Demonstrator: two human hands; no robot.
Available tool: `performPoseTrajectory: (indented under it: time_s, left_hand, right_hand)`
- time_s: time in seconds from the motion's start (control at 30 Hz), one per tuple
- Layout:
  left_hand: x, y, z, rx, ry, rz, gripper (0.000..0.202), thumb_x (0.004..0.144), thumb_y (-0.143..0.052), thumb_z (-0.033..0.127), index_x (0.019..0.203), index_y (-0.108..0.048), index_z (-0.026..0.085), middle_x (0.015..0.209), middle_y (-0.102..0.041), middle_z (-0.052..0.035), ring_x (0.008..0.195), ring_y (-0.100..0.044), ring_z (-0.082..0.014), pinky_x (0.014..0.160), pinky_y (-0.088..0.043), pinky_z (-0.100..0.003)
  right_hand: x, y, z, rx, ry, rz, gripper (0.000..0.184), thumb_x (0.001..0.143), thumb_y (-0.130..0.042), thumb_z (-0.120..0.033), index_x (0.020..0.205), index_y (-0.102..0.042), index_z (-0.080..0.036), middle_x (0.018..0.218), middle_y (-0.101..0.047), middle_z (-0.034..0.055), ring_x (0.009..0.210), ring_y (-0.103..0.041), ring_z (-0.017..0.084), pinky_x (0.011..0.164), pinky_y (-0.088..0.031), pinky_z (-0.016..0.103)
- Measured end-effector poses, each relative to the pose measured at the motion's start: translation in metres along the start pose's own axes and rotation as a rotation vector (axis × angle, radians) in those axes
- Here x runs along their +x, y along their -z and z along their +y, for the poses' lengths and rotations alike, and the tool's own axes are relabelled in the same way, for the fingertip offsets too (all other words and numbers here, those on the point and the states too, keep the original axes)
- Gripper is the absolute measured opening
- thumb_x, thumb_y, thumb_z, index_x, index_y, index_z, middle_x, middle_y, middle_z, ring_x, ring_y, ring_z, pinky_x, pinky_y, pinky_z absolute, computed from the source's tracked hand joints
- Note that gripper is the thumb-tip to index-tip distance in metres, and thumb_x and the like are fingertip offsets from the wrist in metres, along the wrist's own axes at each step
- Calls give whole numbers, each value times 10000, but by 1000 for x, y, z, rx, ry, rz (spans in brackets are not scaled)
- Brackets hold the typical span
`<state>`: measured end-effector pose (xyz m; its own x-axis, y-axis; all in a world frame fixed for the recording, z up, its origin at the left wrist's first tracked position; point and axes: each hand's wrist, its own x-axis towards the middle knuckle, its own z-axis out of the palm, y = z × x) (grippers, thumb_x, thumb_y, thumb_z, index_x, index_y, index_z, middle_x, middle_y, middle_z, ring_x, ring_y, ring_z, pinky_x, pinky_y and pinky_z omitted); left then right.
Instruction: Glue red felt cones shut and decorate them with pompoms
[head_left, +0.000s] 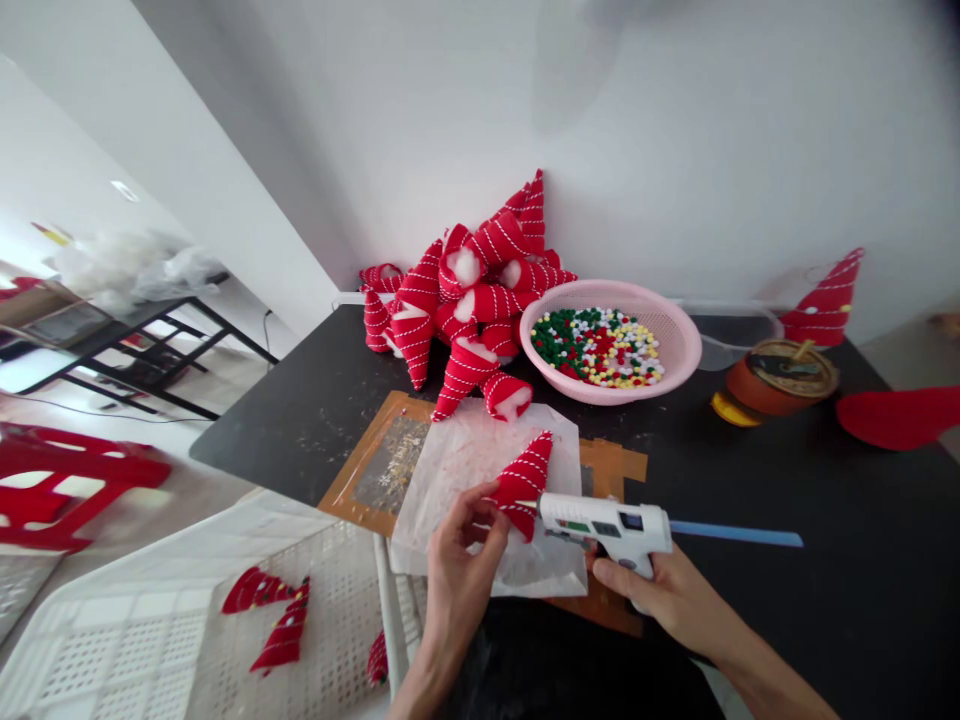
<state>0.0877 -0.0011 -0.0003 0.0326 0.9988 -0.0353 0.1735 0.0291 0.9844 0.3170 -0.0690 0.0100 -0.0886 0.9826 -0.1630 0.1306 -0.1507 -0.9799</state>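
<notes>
Pinched in the fingers of my left hand (465,545) is a small red cone hat (527,476) with white stitched stripes, lying over a white paper sheet (442,480). My right hand (667,592) is wrapped round the handle of a white glue gun (607,525). Its nozzle points left and meets the hat's face or sits just above it; I cannot tell which. From the gun's back a long bluish glue stick (739,534) sticks out. Behind the sheet lies a heap of similar striped cones (495,240), several with white stuffing at their open ends.
A pink basket (684,350) of coloured pompoms stands behind the sheet. To the right are a round brown pot (772,390), a striped cone (825,300) and a red felt piece (896,418). At lower left, a white crate (150,660) holds decorated cones; a red stool (75,475) stands beyond.
</notes>
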Motion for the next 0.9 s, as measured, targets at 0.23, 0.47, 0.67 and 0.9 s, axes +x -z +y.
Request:
performPoseTrajectory:
  time_s: [0.23,0.47,0.67,0.9]
  left_hand:
    - [-1,2,-2,47,-53,-24,280,870,-683,292,1139,-715,220,850,-665,-3,660,-598,-101,602,-488,-180]
    - [1,1,-7,42,-91,-43,288,876,-677,270,1158,-707,217,853,-673,-7,708,-628,-117,665,-517,-197]
    - [0,0,-9,10,-85,-43,322,875,-678,269,1192,-690,216,858,-659,-6,733,-641,-127,690,-530,-208]
    - [0,-1,-7,5,-64,-51,333,889,-665,272,1216,-663,212,862,-643,-3,753,-625,-129,717,-516,-213]
  right_hand:
    - [6,-1,6,2,-23,-16,271,904,-692,-461,1041,-690,-227,974,-739,52,922,-698,262,842,-585,353]
    - [8,1,6,-1,-37,-4,283,886,-704,-466,1023,-693,-218,968,-756,57,916,-698,264,846,-586,361]
    - [10,1,3,2,-55,15,267,874,-716,-452,1009,-708,-222,948,-770,42,922,-708,263,875,-591,364]
    - [12,2,0,44,-66,23,345,855,-750,-442,1139,-721,-248,1095,-789,51,1063,-710,306,976,-573,422]
